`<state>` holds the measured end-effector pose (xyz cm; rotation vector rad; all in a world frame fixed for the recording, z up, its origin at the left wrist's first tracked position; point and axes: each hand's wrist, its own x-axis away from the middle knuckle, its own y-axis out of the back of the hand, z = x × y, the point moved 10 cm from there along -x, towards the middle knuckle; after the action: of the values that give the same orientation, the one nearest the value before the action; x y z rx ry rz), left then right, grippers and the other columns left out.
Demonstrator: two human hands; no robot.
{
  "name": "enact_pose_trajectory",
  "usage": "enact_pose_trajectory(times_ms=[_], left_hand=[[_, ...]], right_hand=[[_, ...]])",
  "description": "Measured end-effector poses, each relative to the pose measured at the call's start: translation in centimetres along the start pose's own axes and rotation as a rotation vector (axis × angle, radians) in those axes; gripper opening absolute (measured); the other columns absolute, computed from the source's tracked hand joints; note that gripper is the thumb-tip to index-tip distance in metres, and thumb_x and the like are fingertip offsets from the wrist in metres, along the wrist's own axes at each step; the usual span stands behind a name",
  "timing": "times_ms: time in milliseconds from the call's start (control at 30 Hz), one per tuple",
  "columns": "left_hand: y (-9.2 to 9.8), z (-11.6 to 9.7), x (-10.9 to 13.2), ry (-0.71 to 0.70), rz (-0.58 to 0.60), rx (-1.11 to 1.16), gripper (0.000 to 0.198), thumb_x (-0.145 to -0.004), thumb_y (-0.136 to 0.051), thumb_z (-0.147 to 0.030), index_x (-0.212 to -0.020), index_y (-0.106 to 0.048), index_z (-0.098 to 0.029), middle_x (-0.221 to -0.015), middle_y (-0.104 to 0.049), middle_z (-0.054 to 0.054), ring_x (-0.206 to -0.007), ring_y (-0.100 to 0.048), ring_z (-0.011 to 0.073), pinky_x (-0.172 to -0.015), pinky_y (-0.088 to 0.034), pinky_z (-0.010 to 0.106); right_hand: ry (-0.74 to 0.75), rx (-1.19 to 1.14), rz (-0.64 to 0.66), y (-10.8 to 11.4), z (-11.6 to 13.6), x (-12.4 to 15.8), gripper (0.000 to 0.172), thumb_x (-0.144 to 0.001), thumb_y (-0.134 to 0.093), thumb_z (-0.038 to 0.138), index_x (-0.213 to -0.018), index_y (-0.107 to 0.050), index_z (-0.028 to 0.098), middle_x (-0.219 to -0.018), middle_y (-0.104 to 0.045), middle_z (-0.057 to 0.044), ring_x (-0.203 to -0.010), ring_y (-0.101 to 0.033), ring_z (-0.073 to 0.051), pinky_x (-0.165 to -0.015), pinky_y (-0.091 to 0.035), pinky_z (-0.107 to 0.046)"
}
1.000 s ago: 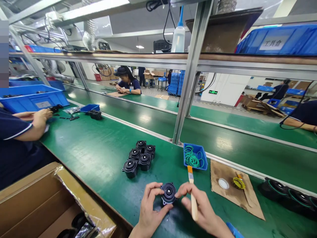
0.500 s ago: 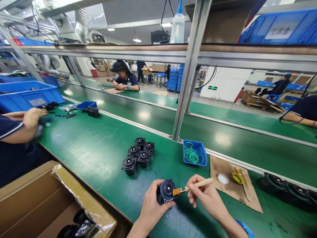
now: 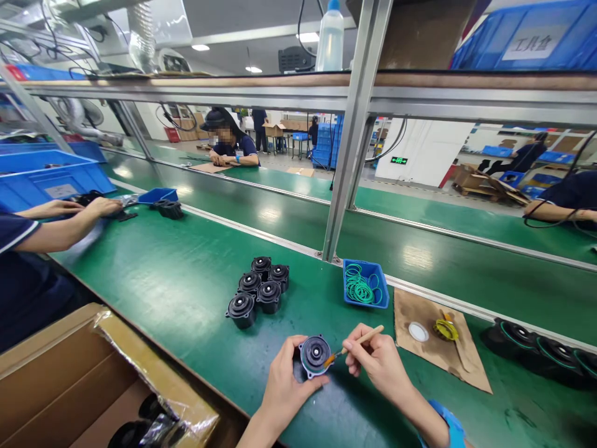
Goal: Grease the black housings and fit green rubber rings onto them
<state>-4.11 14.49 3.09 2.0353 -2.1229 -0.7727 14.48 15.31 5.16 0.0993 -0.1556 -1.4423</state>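
My left hand [image 3: 291, 373] is closed around a round black housing [image 3: 313, 353], which is tilted so its stepped top faces me. In my right hand [image 3: 375, 361] is a small paintbrush [image 3: 368, 335], pinched by its wooden handle. Its orange bristles touch the lower right rim of the housing. Beyond my left hand, several similar black housings [image 3: 269, 294] stand grouped on the green bench. A blue bin [image 3: 386, 297] holding green rubber rings [image 3: 358, 285] sits past my right hand.
Stained cardboard [image 3: 410, 356] at the right carries a white disc [image 3: 418, 331] and a yellow container [image 3: 446, 330]. Black parts with green rings [image 3: 517, 333] line the right edge. An open carton [image 3: 46, 354] stands lower left. A metal post [image 3: 347, 155] rises ahead; a co-worker's arm [image 3: 69, 224] reaches in at left.
The brush has turned and moved slightly down around the housing's rim, its bristles now seen edge-on. The housing faces me more squarely. At left, the co-worker's hand has moved right.
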Motion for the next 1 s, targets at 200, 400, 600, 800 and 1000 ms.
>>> enact_pose_trajectory(times_ms=[200, 400, 600, 800, 1000], left_hand=[[0.2, -0.1, -0.1, 0.011, -0.005, 0.000, 0.053, -0.060, -0.090, -0.032, -0.102, -0.061, -0.021, -0.101, -0.074, 0.005, -0.094, -0.073, 0.0266, -0.084, -0.060, 0.041], [0.0, 0.3, 0.0, 0.009, -0.011, -0.002, 0.054, -0.059, -0.090, -0.032, -0.103, -0.061, -0.022, -0.102, -0.075, 0.005, -0.094, -0.073, 0.0269, -0.084, -0.060, 0.042], [-0.3, 1.2, 0.2, -0.006, -0.022, -0.018, 0.056, -0.060, -0.091, -0.036, -0.106, -0.061, -0.022, -0.105, -0.075, 0.005, -0.096, -0.073, 0.0270, -0.086, -0.060, 0.041], [0.2, -0.1, 0.3, -0.172, -0.052, -0.110, 0.058, -0.062, -0.090, -0.047, -0.106, -0.061, -0.022, -0.103, -0.076, 0.006, -0.094, -0.075, 0.0267, -0.081, -0.063, 0.037], [1.2, -2.2, 1.8, -0.472, -0.233, -0.245, 0.049, -0.073, -0.083, -0.038, -0.111, -0.058, -0.020, -0.104, -0.072, 0.010, -0.092, -0.075, 0.0259, -0.077, -0.064, 0.035]], right_hand=[[0.038, 0.047, 0.036, -0.4, 0.8, 0.5, 0.051, -0.087, -0.060, 0.068, -0.073, -0.055, 0.020, -0.058, -0.063, -0.001, -0.046, -0.062, -0.014, -0.045, -0.050, -0.023], [0.165, 0.201, 0.045, -0.4, 2.1, 0.3, 0.049, -0.095, -0.053, 0.059, -0.070, -0.059, 0.018, -0.066, -0.061, -0.002, -0.049, -0.062, -0.013, -0.048, -0.050, -0.022], [0.303, 0.284, 0.015, -0.2, 4.2, -1.1, 0.052, -0.099, -0.049, 0.055, -0.065, -0.060, 0.017, -0.075, -0.062, -0.004, -0.053, -0.059, -0.011, -0.049, -0.049, -0.021], [0.244, 0.122, 0.014, -1.0, 3.5, -2.0, 0.048, -0.093, -0.057, 0.059, -0.071, -0.063, 0.017, -0.068, -0.063, -0.003, -0.054, -0.063, -0.014, -0.051, -0.052, -0.022], [0.172, 0.068, -0.143, 0.9, 3.2, -0.5, 0.057, -0.086, -0.060, 0.070, -0.062, -0.059, 0.018, -0.056, -0.061, -0.001, -0.041, -0.059, -0.012, -0.042, -0.046, -0.020]])
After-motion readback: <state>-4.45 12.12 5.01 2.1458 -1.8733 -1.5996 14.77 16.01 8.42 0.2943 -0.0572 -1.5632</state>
